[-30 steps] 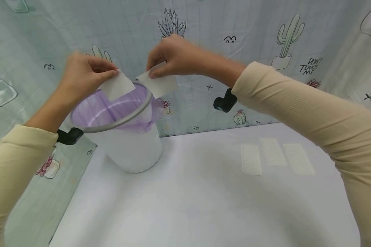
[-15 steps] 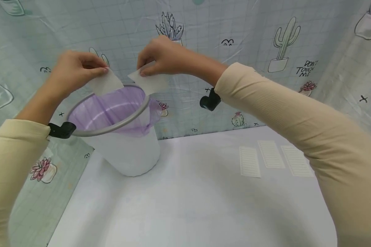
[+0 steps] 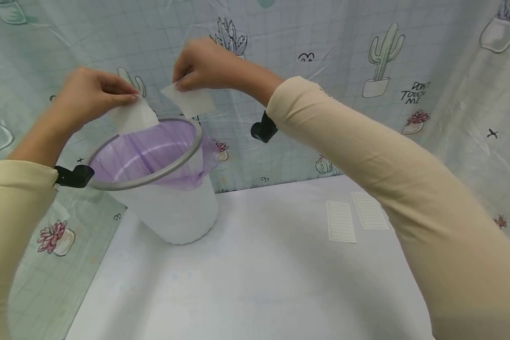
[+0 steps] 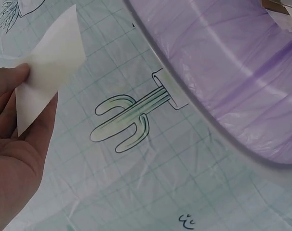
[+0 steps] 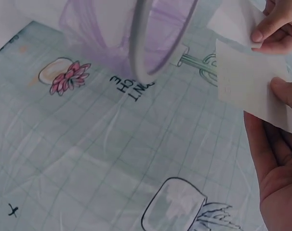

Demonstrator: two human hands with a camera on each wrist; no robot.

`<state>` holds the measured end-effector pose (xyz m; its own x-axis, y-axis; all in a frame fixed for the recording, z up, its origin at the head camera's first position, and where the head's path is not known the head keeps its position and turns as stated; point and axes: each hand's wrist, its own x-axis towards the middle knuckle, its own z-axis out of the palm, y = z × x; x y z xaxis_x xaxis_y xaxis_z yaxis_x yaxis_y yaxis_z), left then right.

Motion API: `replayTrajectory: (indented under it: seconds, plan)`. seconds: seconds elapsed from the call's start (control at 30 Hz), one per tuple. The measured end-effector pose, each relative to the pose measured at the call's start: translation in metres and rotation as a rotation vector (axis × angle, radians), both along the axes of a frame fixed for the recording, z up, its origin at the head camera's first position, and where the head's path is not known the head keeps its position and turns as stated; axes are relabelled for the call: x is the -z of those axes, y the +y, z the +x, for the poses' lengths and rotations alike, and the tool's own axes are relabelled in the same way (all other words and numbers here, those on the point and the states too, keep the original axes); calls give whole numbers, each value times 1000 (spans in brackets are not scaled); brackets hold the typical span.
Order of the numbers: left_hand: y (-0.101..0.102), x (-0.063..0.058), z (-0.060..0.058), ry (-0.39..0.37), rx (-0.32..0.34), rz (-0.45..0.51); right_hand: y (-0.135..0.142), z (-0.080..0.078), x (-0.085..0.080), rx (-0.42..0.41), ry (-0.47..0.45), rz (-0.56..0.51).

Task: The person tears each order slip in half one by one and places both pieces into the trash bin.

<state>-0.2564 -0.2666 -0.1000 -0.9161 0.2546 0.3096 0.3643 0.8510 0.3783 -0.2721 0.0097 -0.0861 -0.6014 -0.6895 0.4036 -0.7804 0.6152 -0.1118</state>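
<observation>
My left hand (image 3: 91,97) pinches a white piece of paper (image 3: 135,115) between thumb and fingers, over the left back rim of a white bin (image 3: 174,212). To its right, my right hand (image 3: 201,66) pinches another white piece of paper (image 3: 191,101), higher and above the bin's back rim. The two pieces are apart in the head view. In the left wrist view, a paper piece (image 4: 52,65) has slanted edges. Both pieces (image 5: 252,79) overlap in the right wrist view. A purple bag (image 3: 153,148) lines the bin and folds over its grey rim (image 3: 148,177).
Two lined paper slips (image 3: 341,221) lie on the white table (image 3: 255,274) to the right, one partly behind the right sleeve (image 3: 365,179). Small brown and pale scraps (image 4: 281,12) show inside the bin. A cactus-print curtain (image 3: 280,56) hangs behind and at the left.
Both hands have shifted left with their paper pieces, and the right hand has risen a little. The right sleeve now covers the third lined slip.
</observation>
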Motion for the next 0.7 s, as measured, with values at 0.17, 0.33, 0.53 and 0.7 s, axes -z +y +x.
replayTrajectory:
  seconds: [0.17,0.33,0.53,0.7]
  plan:
    - [-2,-5,-2,-16,26,2,-14,-4,1,31,-28,-30]
    - [-3,-8,-2,-26,17,-11,-21,-5,4,41,-106,-76]
    - [-5,-10,-3,-44,2,-26,-23,-10,9,65,-160,-107]
    - [-10,-11,-2,-60,1,-28,-32,-11,12,48,-169,-78]
